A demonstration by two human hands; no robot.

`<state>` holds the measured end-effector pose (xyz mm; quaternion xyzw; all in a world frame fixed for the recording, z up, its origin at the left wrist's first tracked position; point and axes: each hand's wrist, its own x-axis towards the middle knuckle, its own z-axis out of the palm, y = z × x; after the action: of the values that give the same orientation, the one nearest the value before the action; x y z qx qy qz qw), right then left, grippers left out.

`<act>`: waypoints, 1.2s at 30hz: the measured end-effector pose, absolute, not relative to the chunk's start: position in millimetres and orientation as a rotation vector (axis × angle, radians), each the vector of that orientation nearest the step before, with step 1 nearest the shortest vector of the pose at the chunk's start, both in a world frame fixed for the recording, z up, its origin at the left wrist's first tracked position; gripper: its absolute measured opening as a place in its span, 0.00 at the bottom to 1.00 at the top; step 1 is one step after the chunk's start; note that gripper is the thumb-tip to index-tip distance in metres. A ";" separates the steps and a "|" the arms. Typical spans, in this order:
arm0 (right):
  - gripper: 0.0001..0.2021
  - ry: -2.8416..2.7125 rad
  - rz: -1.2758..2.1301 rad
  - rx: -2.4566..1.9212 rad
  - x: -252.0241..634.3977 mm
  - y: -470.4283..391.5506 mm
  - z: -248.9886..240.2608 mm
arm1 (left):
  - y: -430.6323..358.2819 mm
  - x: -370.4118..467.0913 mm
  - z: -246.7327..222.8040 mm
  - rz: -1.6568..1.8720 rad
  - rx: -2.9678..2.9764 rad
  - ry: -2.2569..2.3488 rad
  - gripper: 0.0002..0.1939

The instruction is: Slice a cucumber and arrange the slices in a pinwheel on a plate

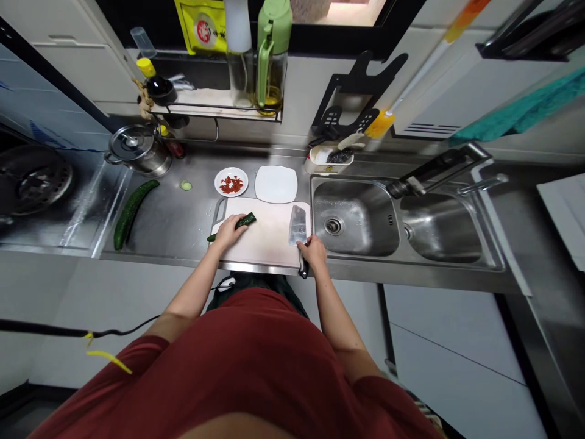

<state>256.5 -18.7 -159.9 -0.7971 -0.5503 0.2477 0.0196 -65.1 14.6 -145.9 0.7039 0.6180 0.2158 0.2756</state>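
the left hand (228, 231) rests on the left part of a pale cutting board (269, 247), its fingers closed over a dark green cucumber piece (247, 220) that lies on the board, one end showing past the fingertips and the other just past the wrist side of the hand. the right hand (314, 251) is at the board's right edge, fingers curled around the black handle of a knife (298, 224); the broad blade lies over the right end of the board, pointing away from the person, well apart from the cucumber piece. just beyond the board stand a round white plate (217, 186) bearing chopped red bits (231, 184) and, beside it on the right, a squarish white plate (276, 184). to the left on the steel counter (183, 213) lie a long, curved cucumber (132, 213) and, between it and the round plate, a small pale green slice (185, 185). a lidded pot (137, 152) stands behind the long cucumber, and a double sink (356, 228) is just right of the board.
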 end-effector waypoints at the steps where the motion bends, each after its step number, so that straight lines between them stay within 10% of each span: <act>1: 0.16 -1.701 0.775 -2.468 257.0 -18.2 -160.9 | 12.9 -62.8 -146.5 0.565 1.902 1.652 0.23; 36: 0.11 -2.304 0.875 -2.005 156.7 -16.3 -113.9 | 4.8 -41.2 -164.9 0.574 2.142 1.592 0.17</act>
<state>156.7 -16.3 -113.9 -0.6309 -0.7252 0.2753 -0.0179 -41.2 4.8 -164.9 0.7682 0.5708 0.2058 0.2044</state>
